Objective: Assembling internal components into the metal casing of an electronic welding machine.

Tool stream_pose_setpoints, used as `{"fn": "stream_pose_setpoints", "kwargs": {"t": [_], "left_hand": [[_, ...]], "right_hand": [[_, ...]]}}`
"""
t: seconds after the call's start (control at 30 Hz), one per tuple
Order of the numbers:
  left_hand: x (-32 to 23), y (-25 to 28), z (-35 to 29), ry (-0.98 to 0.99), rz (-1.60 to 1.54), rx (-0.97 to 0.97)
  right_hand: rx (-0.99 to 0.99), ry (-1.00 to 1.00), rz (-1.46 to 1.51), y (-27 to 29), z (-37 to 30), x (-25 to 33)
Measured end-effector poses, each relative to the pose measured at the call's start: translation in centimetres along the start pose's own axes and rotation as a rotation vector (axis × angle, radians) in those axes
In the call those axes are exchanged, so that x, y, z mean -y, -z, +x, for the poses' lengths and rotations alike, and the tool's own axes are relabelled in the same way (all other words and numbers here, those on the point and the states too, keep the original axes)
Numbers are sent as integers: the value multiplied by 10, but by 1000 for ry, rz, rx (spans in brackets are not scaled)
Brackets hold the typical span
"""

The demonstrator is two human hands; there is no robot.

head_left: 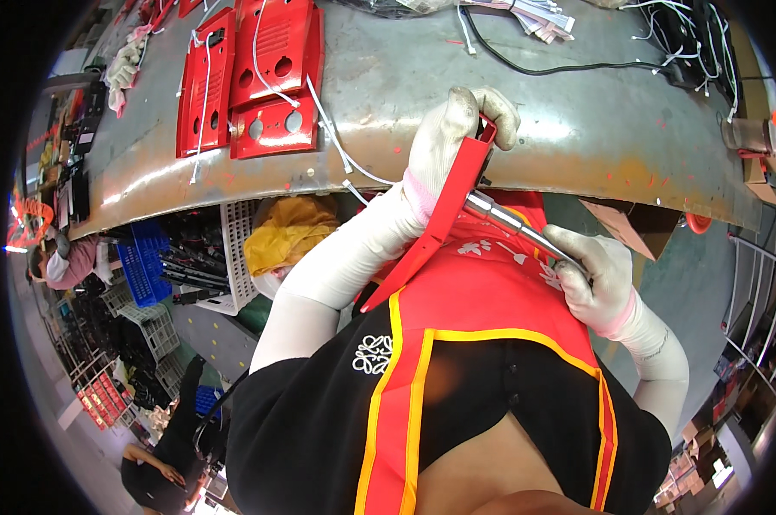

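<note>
My left hand (pixel 442 142), in a white glove, grips the upper end of a red metal panel (pixel 444 206) with folded edges. The panel is tilted on edge in front of my apron, its lower end toward my chest. In my gloved right hand (pixel 601 279) is a silver rod-shaped socket driver (pixel 510 221), fingers wrapped round its near end. The driver's far end meets the panel's right side; the exact contact is hidden. Left of my hands, several similar red panels (pixel 275 129) with round holes lie stacked on the metal table, white cable ties across them.
The metal table (pixel 594 129) has a curved-looking front edge just beyond my hands. A black cable (pixel 560 69) and bundled white wires (pixel 534 17) lie at the back. Below the left edge stand a white crate (pixel 238 249) and a yellow bag (pixel 289 236). Other people are at the left.
</note>
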State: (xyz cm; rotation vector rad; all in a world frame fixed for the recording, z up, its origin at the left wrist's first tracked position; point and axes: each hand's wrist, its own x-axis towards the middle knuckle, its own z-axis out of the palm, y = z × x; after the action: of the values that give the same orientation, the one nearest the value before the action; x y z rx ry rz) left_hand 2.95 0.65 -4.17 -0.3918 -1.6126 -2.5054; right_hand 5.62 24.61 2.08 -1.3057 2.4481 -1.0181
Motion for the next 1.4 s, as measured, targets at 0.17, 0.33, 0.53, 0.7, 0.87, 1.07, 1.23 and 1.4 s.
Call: {"fn": "stream_pose_setpoints", "kwargs": {"t": [0.17, 0.33, 0.53, 0.7, 0.87, 1.07, 1.23, 1.4], "left_hand": [[3, 5, -3, -45, -30, 23], [0, 3, -4, -27, 37, 37], [-5, -5, -4, -78, 121, 11], [-3, 0, 1, -25, 107, -1], [-6, 3, 1, 4, 74, -30], [-5, 5, -1, 16, 16, -42], [0, 7, 1, -32, 9, 9], [3, 5, -3, -65, -45, 67]], "right_hand": [[-57, -551, 582, -7, 1, 23], [28, -930, 1147, 2, -2, 23], [81, -1050, 1587, 8, -4, 21], [41, -942, 1038, 12, -3, 14], [-150, -177, 153, 10, -3, 3], [262, 53, -430, 26, 13, 12], [246, 194, -535, 21, 12, 11], [259, -38, -258, 8, 10, 11]]}}
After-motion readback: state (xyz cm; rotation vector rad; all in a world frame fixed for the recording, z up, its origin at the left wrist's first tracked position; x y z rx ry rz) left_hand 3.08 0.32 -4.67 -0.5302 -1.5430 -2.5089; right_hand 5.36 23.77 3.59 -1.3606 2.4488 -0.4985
